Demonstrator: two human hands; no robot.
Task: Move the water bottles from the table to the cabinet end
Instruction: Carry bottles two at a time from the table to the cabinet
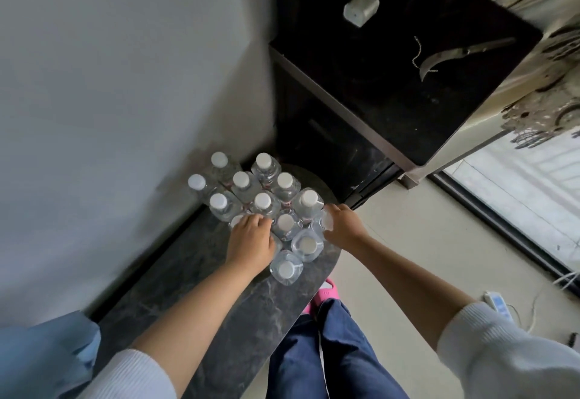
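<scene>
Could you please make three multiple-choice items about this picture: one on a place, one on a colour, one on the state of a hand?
1. Where do the water bottles stand?
A. on the dark marble table
B. on the black cabinet
C. on the floor

2. What colour are the bottle caps?
A. blue
B. white
C. red

3. What is the right hand doing?
A. hanging idle
B. pressing flat on the table
C. gripping a bottle

Answers: 1 A, the cluster stands on the table's rounded end; 2 B, every visible cap is white; 3 C, its fingers curl round a clear bottle.
</scene>
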